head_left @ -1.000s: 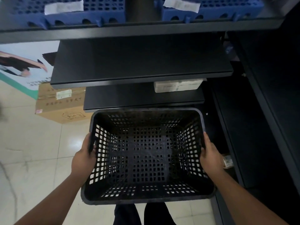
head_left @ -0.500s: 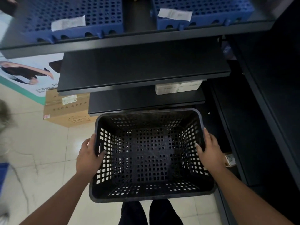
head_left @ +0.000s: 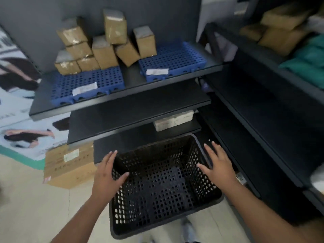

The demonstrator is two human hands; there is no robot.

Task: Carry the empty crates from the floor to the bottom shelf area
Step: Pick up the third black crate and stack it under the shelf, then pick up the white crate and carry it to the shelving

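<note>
**Black crate at the foot of the shelving, both hands spread at its rim**

The empty black crate point(head_left: 163, 186) sat low in front of the dark shelving, its far end right up against the edge of the lowest shelf point(head_left: 122, 146) and its near end over the pale tiled floor point(head_left: 35, 216). Whether it rested on the floor could not be told. Its perforated walls and base were bare inside.

The left hand point(head_left: 107, 174) lay at the crate's left rim, fingers point(head_left: 111, 156) stretched out and apart, thumb reaching inward over the wall. The right hand point(head_left: 218, 165) lay at the right rim in the same way, palm down, fingers point(head_left: 209, 149) splayed and the thumb pointing into the crate. Neither hand was curled round the rim; whether the palms actually touched the plastic was too blurred to tell.

Just left of the crate, a brown cardboard carton point(head_left: 68, 165) with a white label stood on the floor beside the shelving. On the shelf above the lowest one lay a pale wrapped packet point(head_left: 173, 121). Higher up, two blue perforated trays point(head_left: 87, 85) sat side by side on a shelf, each with a white label at the front, and a loose heap of brown taped boxes point(head_left: 105, 42) rested on and behind them. To the right ran further dark shelves point(head_left: 263, 120), with brown parcels point(head_left: 280, 28) and green cloth point(head_left: 308, 57) on the top level
</note>
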